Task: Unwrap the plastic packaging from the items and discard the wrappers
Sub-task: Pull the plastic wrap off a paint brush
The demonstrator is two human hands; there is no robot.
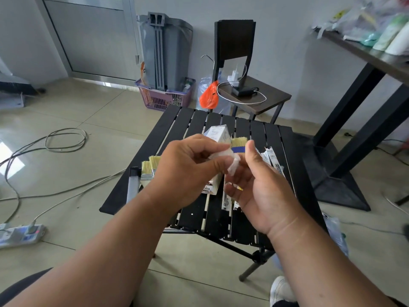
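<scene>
Above a small black slatted table point(274, 138), my left hand point(188, 171) and my right hand point(259, 187) both pinch a crumpled clear plastic wrapper point(230, 160) between them. Paint brushes lie on the table: two with pale bristles point(149, 167) at the left, one with a blue band point(240, 145) behind my hands. A white carton point(218, 134) stands just beyond my left fingers. Several wrapped items with printed labels point(273, 158) lie to the right, partly hidden by my right hand.
A grey bin point(163, 52) stands in a purple basket point(163, 100) by the far wall. A chair point(250, 89) carries a charger and cable, with an orange bag point(209, 96) beside it. Cables and a power strip point(20, 235) lie on the floor at the left. A dark table point(376, 56) stands right.
</scene>
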